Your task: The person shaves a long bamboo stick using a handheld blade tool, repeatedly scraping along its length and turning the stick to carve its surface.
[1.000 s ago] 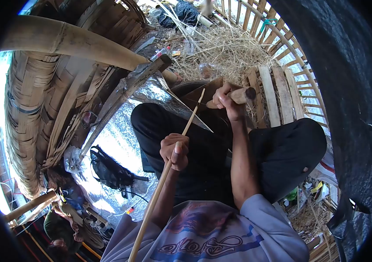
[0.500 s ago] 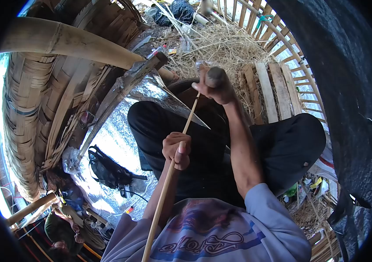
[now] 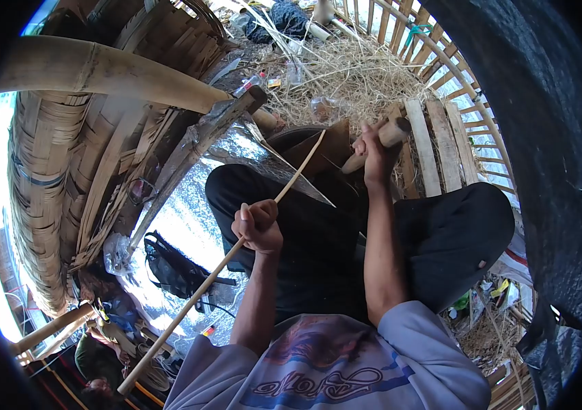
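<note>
A long thin pale stick (image 3: 198, 290) slants from the lower left up to a pointed tip above my lap. My left hand (image 3: 259, 225) is closed around it near its middle, over my left knee. My right hand (image 3: 375, 147) grips a thick wooden handle (image 3: 393, 132), held right of the stick's tip and apart from it. A thin dark blade seems to reach left from the handle's lower end, but it is hard to make out. Behind the tip is a dark round container (image 3: 298, 139) with a brown flat piece (image 3: 332, 145) in it.
A bamboo pole (image 3: 116, 72) and woven bamboo (image 3: 48, 198) stand at the left. A black backpack (image 3: 171, 266) lies on a shiny sheet. Straw (image 3: 352, 75) and wooden slats (image 3: 441, 143) are ahead. Another person (image 3: 96, 359) is at the lower left.
My right hand has drawn back from the stick's tip and moved right. My left hand has shifted left and slightly up, and the stick's rear end has swung out to the left.
</note>
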`<control>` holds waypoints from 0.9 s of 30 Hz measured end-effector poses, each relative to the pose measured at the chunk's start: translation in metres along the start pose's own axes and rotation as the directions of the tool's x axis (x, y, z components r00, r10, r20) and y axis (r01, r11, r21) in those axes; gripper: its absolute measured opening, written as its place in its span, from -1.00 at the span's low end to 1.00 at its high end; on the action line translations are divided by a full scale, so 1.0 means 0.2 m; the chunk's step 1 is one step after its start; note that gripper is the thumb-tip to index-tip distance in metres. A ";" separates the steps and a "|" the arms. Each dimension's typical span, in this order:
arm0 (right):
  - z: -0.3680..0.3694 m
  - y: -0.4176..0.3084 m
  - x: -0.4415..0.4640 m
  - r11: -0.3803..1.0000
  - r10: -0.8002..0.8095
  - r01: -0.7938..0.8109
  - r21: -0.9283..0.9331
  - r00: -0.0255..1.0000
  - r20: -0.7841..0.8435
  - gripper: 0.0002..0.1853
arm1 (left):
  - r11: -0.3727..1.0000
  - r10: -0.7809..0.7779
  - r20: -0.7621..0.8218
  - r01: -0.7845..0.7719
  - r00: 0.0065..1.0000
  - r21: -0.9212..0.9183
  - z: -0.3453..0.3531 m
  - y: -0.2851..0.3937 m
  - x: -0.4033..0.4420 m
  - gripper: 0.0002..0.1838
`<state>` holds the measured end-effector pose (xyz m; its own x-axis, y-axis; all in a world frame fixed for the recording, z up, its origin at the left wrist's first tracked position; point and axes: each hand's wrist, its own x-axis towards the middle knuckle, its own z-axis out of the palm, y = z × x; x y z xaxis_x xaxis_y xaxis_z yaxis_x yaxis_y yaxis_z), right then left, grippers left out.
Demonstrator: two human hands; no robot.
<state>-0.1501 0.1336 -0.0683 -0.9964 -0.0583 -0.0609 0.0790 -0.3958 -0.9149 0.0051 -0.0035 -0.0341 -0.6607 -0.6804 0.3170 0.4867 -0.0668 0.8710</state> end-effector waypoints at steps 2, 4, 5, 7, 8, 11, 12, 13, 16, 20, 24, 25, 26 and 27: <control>0.00 -0.01 -0.03 0.945 0.049 -0.005 0.327 0.991 -0.125 -0.79 | 0.998 -0.052 -0.031 0.050 0.998 -0.049 -0.01 0.00 0.02 -0.46; 0.05 -0.04 -0.08 0.991 -0.058 0.075 0.109 0.987 -0.153 -0.78 | 0.999 -0.046 -0.066 0.045 0.997 -0.021 0.01 0.01 0.04 -0.46; 0.01 0.01 -0.09 0.997 -0.079 0.080 0.007 0.991 -0.109 -0.79 | 0.999 -0.031 -0.088 0.028 0.996 -0.035 0.03 0.03 0.05 -0.48; -0.02 0.02 -0.06 0.993 -0.112 0.104 -0.061 0.983 -0.143 -0.79 | 0.998 -0.047 -0.156 0.040 0.987 -0.050 0.06 0.09 0.09 -0.47; -0.04 0.03 -0.06 0.984 -0.142 0.119 -0.135 0.974 -0.178 -0.79 | 0.998 -0.049 -0.154 0.042 0.987 -0.049 0.07 0.13 0.11 -0.47; -0.07 -0.11 -0.05 0.994 -0.025 0.052 0.096 0.963 -0.268 -0.81 | 0.990 -0.122 -0.224 0.133 0.967 0.038 0.11 0.21 0.16 -0.46; -0.07 -0.13 -0.05 0.970 0.008 0.070 0.232 0.948 -0.319 -0.82 | 0.992 -0.112 -0.218 0.122 0.970 0.035 0.12 0.22 0.18 -0.46; -0.07 -0.14 -0.05 0.973 0.003 0.072 0.218 0.945 -0.328 -0.81 | 0.992 -0.119 -0.252 0.127 0.960 0.016 0.14 0.20 0.21 -0.46; -0.05 -0.15 -0.09 0.961 -0.013 0.101 0.258 0.947 -0.320 -0.81 | 0.992 -0.122 -0.272 0.121 0.954 -0.021 0.17 0.16 0.30 -0.46; 0.01 -0.14 -0.13 0.970 0.011 0.075 0.233 0.938 -0.346 -0.82 | 0.997 -0.058 -0.251 0.067 0.966 0.028 0.22 0.13 0.40 -0.47; 0.07 -0.11 -0.16 0.957 0.052 0.043 0.287 0.947 -0.315 -0.82 | 0.999 -0.019 -0.263 0.028 0.965 0.033 0.21 0.10 0.43 -0.48; 0.07 -0.06 -0.16 0.937 0.036 0.068 0.342 0.957 -0.288 -0.81 | 1.000 -0.024 -0.247 0.027 0.969 0.010 0.21 0.10 0.43 -0.49; 0.06 -0.03 -0.17 0.914 0.019 0.089 0.397 0.965 -0.260 -0.80 | 1.000 -0.030 -0.234 0.028 0.972 -0.011 0.21 0.10 0.42 -0.49; 0.06 -0.01 -0.17 0.898 0.005 0.086 0.431 0.978 -0.206 -0.81 | 1.000 -0.028 -0.232 0.026 0.972 -0.011 0.20 0.10 0.42 -0.49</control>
<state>-0.1155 0.1258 -0.0589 -0.9806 0.1300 -0.1469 -0.0020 -0.7553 -0.6553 -0.0636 -0.0315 0.0245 -0.5233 -0.8291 0.1968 0.4757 -0.0927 0.8747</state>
